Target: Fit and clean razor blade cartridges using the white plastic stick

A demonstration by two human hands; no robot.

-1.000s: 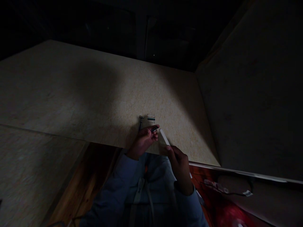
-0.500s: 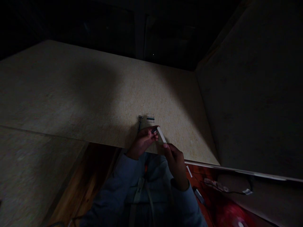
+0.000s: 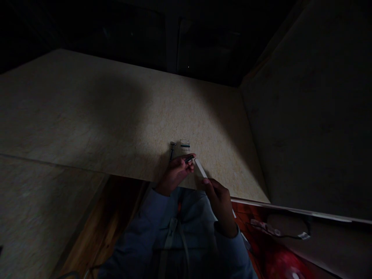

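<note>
Pinched in the fingers of my left hand (image 3: pixel 174 174) is a small dark piece (image 3: pixel 189 159), too dim to identify. My right hand (image 3: pixel 219 197) grips the lower end of a slim white stick (image 3: pixel 201 168), which slants up and left. Its upper tip is close to the dark piece, beside my left fingertips; whether they touch I cannot tell. Just beyond my left hand a dark T-shaped metal tool (image 3: pixel 172 149) lies on the pale table (image 3: pixel 139 116), partly hidden by the hand. To its right lies a small clear rectangular item (image 3: pixel 185 145) with a dark bar across it.
A dark window (image 3: pixel 203 50) runs along the back, and a grey panel (image 3: pixel 314 116) rises at the right. Below the table's front edge, a cable with a white tag (image 3: pixel 303 235) and a red bundle (image 3: pixel 281 259) lie at the lower right.
My right hand has shifted slightly right and down with the white stick, so its tip has drawn a little away from the dark piece. My left hand has stayed almost still.
</note>
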